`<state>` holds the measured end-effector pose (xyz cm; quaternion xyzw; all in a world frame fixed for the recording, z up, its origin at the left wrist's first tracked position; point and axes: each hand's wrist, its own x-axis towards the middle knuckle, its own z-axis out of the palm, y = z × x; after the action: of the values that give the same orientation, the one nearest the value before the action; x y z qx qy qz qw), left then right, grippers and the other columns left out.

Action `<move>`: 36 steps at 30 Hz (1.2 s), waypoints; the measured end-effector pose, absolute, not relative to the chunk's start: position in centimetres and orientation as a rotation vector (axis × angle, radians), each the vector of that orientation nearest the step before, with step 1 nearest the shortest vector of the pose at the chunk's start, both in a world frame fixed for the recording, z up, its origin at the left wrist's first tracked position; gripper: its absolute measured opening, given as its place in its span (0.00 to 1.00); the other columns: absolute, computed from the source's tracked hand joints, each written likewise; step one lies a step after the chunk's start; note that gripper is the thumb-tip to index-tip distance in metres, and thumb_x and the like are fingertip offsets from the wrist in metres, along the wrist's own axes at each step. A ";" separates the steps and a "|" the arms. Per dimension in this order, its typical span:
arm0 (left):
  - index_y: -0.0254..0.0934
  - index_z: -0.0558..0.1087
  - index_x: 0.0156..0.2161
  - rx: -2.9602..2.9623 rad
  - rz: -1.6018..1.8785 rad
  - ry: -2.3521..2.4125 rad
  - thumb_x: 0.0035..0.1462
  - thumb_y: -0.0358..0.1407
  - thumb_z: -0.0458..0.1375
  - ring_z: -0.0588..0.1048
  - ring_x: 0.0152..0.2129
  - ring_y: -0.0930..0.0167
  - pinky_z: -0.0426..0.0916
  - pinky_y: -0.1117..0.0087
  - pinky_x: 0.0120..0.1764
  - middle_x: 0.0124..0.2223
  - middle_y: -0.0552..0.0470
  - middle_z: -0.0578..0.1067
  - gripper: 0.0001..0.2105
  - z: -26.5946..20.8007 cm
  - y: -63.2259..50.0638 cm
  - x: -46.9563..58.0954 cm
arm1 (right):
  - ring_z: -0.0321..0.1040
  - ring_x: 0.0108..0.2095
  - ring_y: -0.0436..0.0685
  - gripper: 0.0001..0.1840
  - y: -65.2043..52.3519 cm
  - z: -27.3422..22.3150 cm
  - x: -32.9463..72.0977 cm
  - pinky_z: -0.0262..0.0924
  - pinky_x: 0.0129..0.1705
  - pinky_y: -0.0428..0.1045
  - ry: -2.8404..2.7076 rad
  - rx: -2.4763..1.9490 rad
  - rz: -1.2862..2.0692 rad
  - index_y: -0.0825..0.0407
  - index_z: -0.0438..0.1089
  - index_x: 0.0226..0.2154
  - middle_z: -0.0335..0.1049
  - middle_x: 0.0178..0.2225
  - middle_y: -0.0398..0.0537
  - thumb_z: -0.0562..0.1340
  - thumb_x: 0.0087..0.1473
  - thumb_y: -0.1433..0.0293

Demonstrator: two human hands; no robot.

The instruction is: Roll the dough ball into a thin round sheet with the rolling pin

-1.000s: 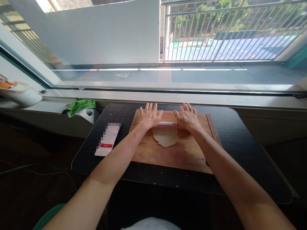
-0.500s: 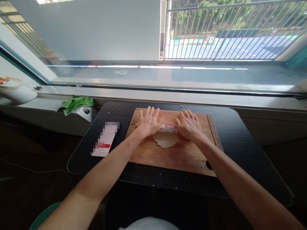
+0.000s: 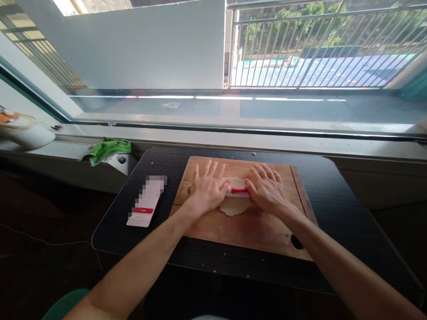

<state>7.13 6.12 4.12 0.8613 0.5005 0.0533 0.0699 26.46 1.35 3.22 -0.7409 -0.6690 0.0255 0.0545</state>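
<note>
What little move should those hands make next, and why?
Probably a light roll of the red-and-white tube toward the person: it lies across the flat dough, more of which shows on the near side, and the left hand and right hand lie over it, either side of its visible middle.

slim white-and-red printed roller (image 3: 238, 191) has come back from the 12 o'clock edge of the flat pale round dough (image 3: 233, 210) to about its middle, more red showing now. bare left hand (image 3: 208, 189) and bare right hand (image 3: 267, 187) slid toward 6 o'clock too, dough now peeking out on the 12 o'clock side
</note>
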 end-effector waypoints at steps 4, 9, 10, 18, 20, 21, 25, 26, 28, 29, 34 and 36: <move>0.40 0.56 0.71 2.611 0.277 1.586 0.69 0.47 0.41 0.46 0.71 0.56 0.38 0.41 0.69 0.73 0.46 0.55 0.29 4.2 7.5 7.9 | 0.44 0.70 0.67 0.33 3.2 3.2 26.9 0.42 0.68 0.66 -1.972 -2.266 0.013 0.55 0.61 0.65 0.55 0.69 0.58 0.45 0.66 0.57; 0.36 0.52 0.72 2.424 0.134 1.682 0.70 0.46 0.37 0.46 0.72 0.58 0.41 0.42 0.69 0.74 0.42 0.52 0.30 5.0 11.1 9.1 | 0.41 0.71 0.70 0.35 7.3 3.9 27.4 0.42 0.67 0.68 -1.779 -2.340 0.120 0.59 0.59 0.66 0.49 0.71 0.63 0.45 0.66 0.56; 0.36 0.52 0.72 2.424 0.114 1.649 0.70 0.47 0.37 0.46 0.72 0.58 0.41 0.42 0.68 0.74 0.42 0.52 0.31 4.9 10.1 8.8 | 0.42 0.71 0.70 0.34 6.4 3.7 27.2 0.42 0.67 0.67 -1.802 -2.321 0.105 0.57 0.60 0.65 0.49 0.71 0.62 0.45 0.66 0.56; 0.40 0.56 0.70 2.590 0.307 1.556 0.69 0.47 0.42 0.49 0.71 0.57 0.42 0.41 0.68 0.73 0.43 0.55 0.28 3.9 7.9 8.6 | 0.43 0.70 0.69 0.31 4.0 2.7 27.0 0.43 0.67 0.67 -1.861 -2.251 -0.070 0.54 0.62 0.65 0.51 0.70 0.59 0.48 0.66 0.59; 0.38 0.59 0.69 2.528 0.404 1.634 0.70 0.45 0.44 0.51 0.70 0.59 0.44 0.44 0.68 0.72 0.42 0.57 0.27 4.8 11.2 9.7 | 0.46 0.69 0.70 0.30 7.3 3.5 27.3 0.45 0.65 0.66 -1.769 -2.306 -0.007 0.55 0.64 0.63 0.51 0.70 0.61 0.49 0.65 0.59; 0.38 0.61 0.67 2.492 0.481 1.669 0.69 0.42 0.44 0.53 0.69 0.60 0.45 0.45 0.68 0.71 0.42 0.60 0.25 5.5 12.4 10.0 | 0.49 0.67 0.70 0.29 8.5 4.0 27.4 0.47 0.64 0.65 -1.722 -2.320 -0.008 0.56 0.66 0.61 0.54 0.68 0.62 0.49 0.65 0.60; 0.38 0.72 0.53 2.447 0.947 1.617 0.69 0.36 0.45 0.66 0.60 0.63 0.56 0.56 0.64 0.59 0.43 0.73 0.16 7.0 10.6 7.9 | 0.63 0.55 0.67 0.23 7.2 4.9 27.7 0.56 0.56 0.59 -1.676 -2.259 -0.182 0.56 0.75 0.46 0.69 0.55 0.62 0.48 0.65 0.65; 0.38 0.74 0.48 2.455 1.057 1.561 0.69 0.36 0.45 0.69 0.56 0.63 0.60 0.59 0.62 0.55 0.43 0.75 0.15 6.8 8.8 6.9 | 0.65 0.52 0.66 0.23 5.7 4.8 27.8 0.57 0.54 0.57 -1.721 -2.227 -0.218 0.56 0.76 0.43 0.72 0.51 0.62 0.47 0.65 0.66; 0.39 0.73 0.39 2.414 1.125 1.506 0.69 0.37 0.44 0.74 0.46 0.65 0.66 0.63 0.54 0.44 0.45 0.78 0.15 5.7 5.0 4.8 | 0.69 0.47 0.64 0.24 2.6 4.4 27.7 0.59 0.51 0.56 -1.841 -2.174 -0.253 0.56 0.77 0.39 0.76 0.44 0.61 0.46 0.66 0.66; 0.40 0.72 0.35 2.385 1.086 1.491 0.68 0.36 0.45 0.75 0.41 0.66 0.68 0.65 0.50 0.39 0.47 0.78 0.15 5.0 3.3 4.0 | 0.71 0.44 0.63 0.25 1.4 4.2 27.7 0.59 0.50 0.55 -1.898 -2.159 -0.249 0.56 0.77 0.38 0.77 0.42 0.61 0.46 0.66 0.66; 0.38 0.73 0.34 2.304 0.663 1.687 0.64 0.38 0.53 0.77 0.39 0.64 0.69 0.64 0.47 0.38 0.47 0.79 0.10 3.0 1.0 3.3 | 0.76 0.40 0.64 0.32 -0.3 4.4 27.7 0.62 0.44 0.54 -1.848 -2.346 -0.096 0.55 0.80 0.38 0.81 0.38 0.61 0.43 0.68 0.60; 0.37 0.75 0.38 2.303 0.528 1.805 0.63 0.45 0.56 0.77 0.46 0.60 0.68 0.58 0.52 0.43 0.43 0.80 0.13 3.5 2.0 4.2 | 0.77 0.40 0.66 0.36 -0.2 4.6 28.5 0.63 0.44 0.56 -1.730 -2.426 -0.052 0.56 0.81 0.38 0.81 0.37 0.63 0.41 0.68 0.59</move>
<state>4.15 1.99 3.46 0.7718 0.6049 0.1769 0.0840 28.47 -0.22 4.64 -0.8113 -0.5787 -0.0174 0.0808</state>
